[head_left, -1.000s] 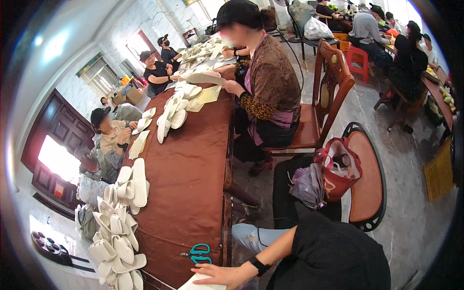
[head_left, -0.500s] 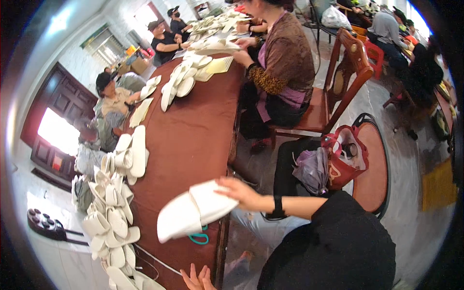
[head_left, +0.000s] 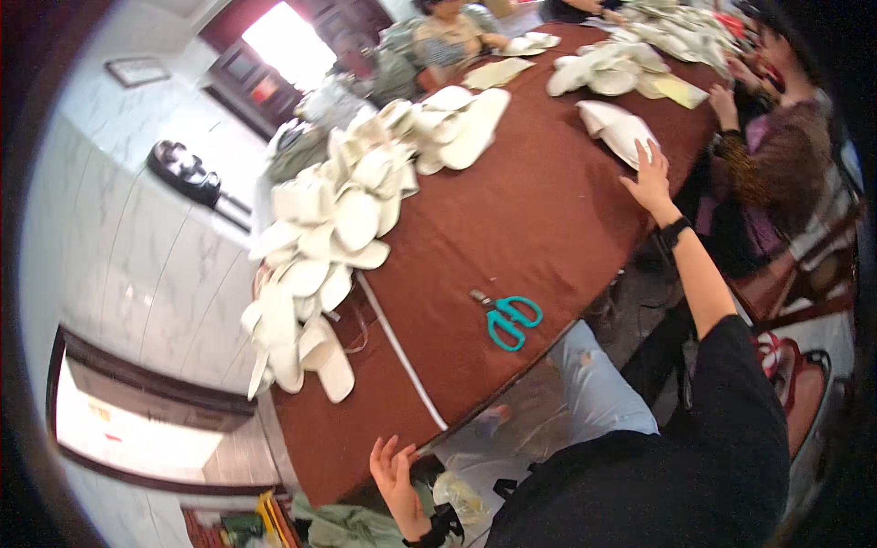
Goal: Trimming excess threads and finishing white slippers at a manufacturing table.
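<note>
A white slipper bundle [head_left: 614, 130] is at the far right part of the table, tilted. Stretched toward it, my right hand [head_left: 650, 183] has its fingers spread at the bundle's near edge; whether the fingertips still touch it I cannot tell. My left hand [head_left: 397, 479] hovers beside the near table edge, fingers apart and nothing in them. Between the hands lie scissors with teal handles [head_left: 508, 320]. A narrow white strip [head_left: 402, 352] runs across the cloth near my left hand.
Piled white slippers [head_left: 356, 219] line the table's left side. The brown-covered table [head_left: 512, 224] carries more slippers [head_left: 612, 71] and a pale yellow sheet [head_left: 681, 91] at its far end. One person [head_left: 776, 155] sits at the right, another [head_left: 448, 41] across the table.
The view has swung left. My right hand has moved the white slipper bundle away to the far right and its fingers have spread. The scissors now show whole.
</note>
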{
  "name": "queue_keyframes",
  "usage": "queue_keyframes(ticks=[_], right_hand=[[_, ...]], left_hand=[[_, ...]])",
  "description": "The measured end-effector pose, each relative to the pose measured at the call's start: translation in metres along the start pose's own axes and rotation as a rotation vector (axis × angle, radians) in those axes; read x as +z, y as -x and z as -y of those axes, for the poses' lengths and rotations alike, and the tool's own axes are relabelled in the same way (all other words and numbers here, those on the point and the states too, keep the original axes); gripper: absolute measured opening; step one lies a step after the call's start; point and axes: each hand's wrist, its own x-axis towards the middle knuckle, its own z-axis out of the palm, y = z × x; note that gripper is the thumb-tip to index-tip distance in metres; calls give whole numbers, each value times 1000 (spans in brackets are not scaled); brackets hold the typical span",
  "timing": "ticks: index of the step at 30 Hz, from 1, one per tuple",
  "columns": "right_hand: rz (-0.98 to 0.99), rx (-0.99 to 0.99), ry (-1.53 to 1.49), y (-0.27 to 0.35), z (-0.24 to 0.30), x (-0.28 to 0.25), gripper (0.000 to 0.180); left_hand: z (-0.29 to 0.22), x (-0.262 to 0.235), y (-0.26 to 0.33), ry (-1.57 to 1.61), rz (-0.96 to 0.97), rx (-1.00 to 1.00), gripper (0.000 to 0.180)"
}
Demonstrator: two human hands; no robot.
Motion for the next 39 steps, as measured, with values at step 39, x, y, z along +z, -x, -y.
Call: queue_keyframes(ticks=[39], right_hand=[[702,-510,-1100,160,243,-106,44]], left_hand=[[-14,-45,53,-46,492,-403,43]])
